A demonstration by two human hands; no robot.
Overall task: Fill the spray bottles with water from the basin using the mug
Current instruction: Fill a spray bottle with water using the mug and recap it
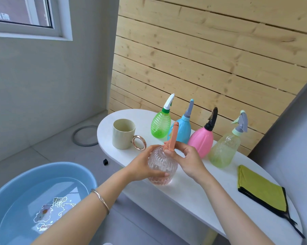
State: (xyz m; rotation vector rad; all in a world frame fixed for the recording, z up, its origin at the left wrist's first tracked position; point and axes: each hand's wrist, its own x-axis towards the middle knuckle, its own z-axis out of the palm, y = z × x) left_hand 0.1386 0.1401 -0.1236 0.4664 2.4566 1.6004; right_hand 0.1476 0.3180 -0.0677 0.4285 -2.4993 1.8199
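Observation:
A clear ribbed spray bottle (pixel 162 165) with an orange spray head (pixel 173 137) stands on the white table (pixel 193 197) near its front edge. My left hand (pixel 143 165) grips the bottle's body from the left. My right hand (pixel 186 160) pinches the orange head at the neck. A cream mug (pixel 123 136) with a gold ring handle stands upright to the left of the bottle. Behind stand a green bottle (pixel 160 124), a blue bottle (pixel 182 129), a pink bottle (pixel 201 142) and a pale yellow-green bottle (pixel 224 151). A blue basin (pixel 43 174) holding water sits on the floor at lower left.
A yellow-green cloth (pixel 260 190) with black edging lies on the table's right part. A wooden slat wall rises behind the table. On the floor lie a grey ring (pixel 84 136) and a small black cap (pixel 105 162). A window sits at upper left.

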